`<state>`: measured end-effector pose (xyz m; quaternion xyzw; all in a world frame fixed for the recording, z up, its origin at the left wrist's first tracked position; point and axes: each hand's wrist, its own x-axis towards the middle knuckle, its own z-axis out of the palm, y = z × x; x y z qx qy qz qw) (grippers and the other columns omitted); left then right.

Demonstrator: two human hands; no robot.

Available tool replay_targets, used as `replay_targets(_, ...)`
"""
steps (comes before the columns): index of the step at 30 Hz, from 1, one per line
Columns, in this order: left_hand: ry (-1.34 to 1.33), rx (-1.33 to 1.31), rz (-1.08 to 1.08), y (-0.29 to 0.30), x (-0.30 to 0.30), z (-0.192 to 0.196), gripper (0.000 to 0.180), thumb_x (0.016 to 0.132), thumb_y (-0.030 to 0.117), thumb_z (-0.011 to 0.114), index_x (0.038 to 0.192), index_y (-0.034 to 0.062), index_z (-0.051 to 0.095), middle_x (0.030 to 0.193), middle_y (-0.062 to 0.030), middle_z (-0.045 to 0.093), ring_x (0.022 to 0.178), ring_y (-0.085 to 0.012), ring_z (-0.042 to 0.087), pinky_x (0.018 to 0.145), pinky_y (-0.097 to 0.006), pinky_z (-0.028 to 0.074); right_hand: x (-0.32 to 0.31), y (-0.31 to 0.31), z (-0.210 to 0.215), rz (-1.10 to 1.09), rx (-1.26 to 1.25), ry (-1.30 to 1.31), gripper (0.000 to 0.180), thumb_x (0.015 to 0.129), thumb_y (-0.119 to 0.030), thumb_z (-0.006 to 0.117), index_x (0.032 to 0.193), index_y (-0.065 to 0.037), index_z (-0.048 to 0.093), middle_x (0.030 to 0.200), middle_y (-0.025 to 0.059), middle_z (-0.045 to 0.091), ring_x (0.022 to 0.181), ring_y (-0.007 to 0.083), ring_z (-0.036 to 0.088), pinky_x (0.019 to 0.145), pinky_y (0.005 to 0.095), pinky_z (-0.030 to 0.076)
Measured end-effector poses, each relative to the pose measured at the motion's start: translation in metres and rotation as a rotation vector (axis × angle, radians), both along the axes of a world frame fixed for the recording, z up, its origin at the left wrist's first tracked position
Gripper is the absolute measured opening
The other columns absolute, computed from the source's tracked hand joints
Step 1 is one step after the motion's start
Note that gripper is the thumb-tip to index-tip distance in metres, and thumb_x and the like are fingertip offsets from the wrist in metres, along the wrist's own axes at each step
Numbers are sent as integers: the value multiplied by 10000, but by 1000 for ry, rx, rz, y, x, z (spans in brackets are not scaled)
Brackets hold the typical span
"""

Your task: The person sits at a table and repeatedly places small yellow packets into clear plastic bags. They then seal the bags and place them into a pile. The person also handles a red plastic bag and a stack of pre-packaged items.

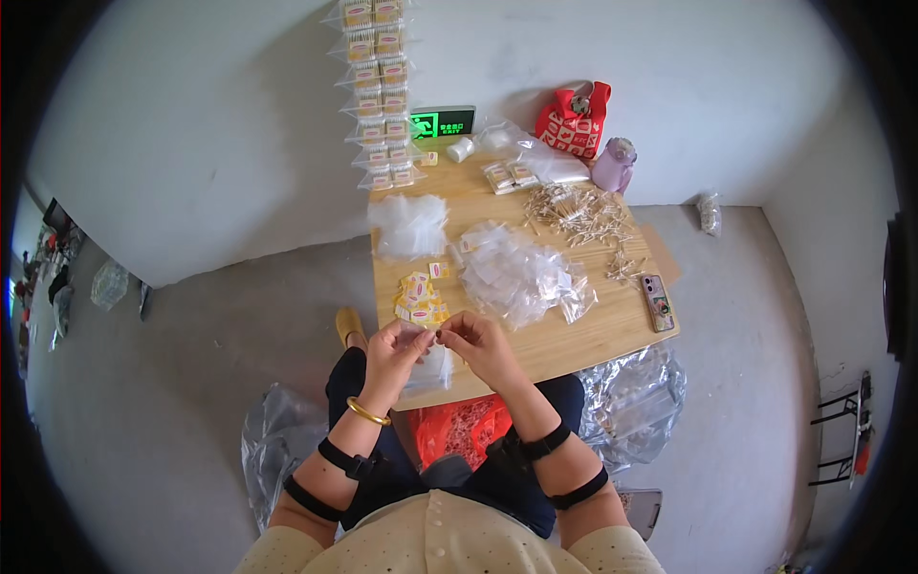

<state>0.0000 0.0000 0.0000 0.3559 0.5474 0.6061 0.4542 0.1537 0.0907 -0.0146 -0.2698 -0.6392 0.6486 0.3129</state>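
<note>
My left hand (397, 346) and my right hand (478, 342) meet over the near edge of a wooden table (574, 340). Together they pinch a small clear plastic bag (427, 362) that hangs down between them. A tiny dark item sits at the fingertips where the hands meet; I cannot tell what it is. Just beyond the hands lies a small heap of yellow and white packets (421, 298). A mound of empty clear bags (521, 273) lies to the right of that heap.
Another stack of clear bags (409, 225) lies farther back, and pale small sticks (583, 215) are scattered at the back right. A phone (657, 300) rests at the right edge. Filled bags (378, 91) hang on the wall. Plastic sacks (636, 392) lie on the floor beside my legs.
</note>
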Motion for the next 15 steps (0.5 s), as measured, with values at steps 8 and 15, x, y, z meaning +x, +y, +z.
replay_targets(8,34,60,17,-2,2,5,155,882,154,680,913,5,655,812,-33,679,720,-61,603,668,-211,478,-4,-13,17,-50,-158,182,112,914,-52,603,961,49,592,888,62,655,854,110,640,751,241,513)
replay_targets(15,202,82,38,-3,5,3,147,882,151,676,926,13,657,819,-23,683,736,-63,617,665,-212,482,-5,-15,22,-119,115,-6,92,893,-29,609,955,37,594,840,75,672,775,123,662,698,239,513)
